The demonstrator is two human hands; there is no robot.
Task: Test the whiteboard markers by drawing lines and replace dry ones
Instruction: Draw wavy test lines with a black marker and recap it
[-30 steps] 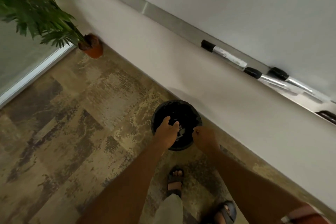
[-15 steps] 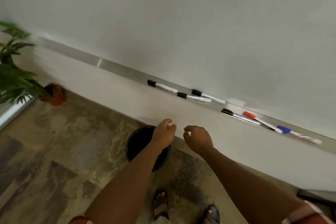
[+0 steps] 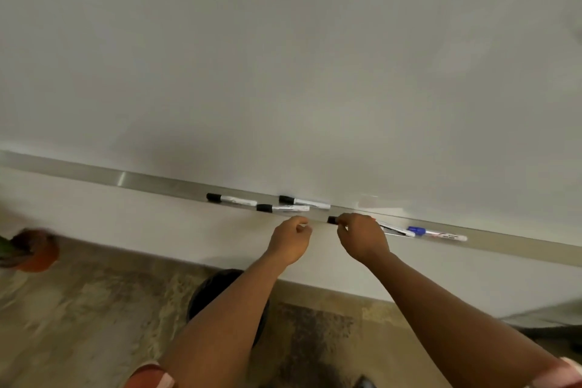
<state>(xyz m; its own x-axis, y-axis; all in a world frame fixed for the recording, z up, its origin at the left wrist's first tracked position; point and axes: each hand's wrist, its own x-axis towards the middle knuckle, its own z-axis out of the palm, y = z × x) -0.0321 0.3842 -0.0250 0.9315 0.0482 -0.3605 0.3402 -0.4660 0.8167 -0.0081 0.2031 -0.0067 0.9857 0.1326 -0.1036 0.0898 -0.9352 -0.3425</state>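
A white whiteboard [image 3: 283,57] fills the upper view, with a metal marker tray [image 3: 141,181] along its bottom edge. Three black-capped markers lie on the tray: one at the left [image 3: 231,199], one in the middle [image 3: 282,208], one behind it [image 3: 304,202]. My right hand [image 3: 362,238] has its fingers curled round a fourth black-capped marker [image 3: 331,220] at the tray; most of that marker is hidden by the hand. My left hand [image 3: 291,239] hovers just left of it, fingers loosely curled and holding nothing. A blue-capped marker [image 3: 436,233] lies further right.
A black waste bin [image 3: 208,293] stands on the floor under my left forearm. An orange plant pot [image 3: 34,250] sits at the far left by the wall. The patterned floor [image 3: 78,324] runs below the wall.
Both hands have risen from the bin to the tray. My right hand has taken hold of a black-capped marker. The view has tilted up to the whiteboard.
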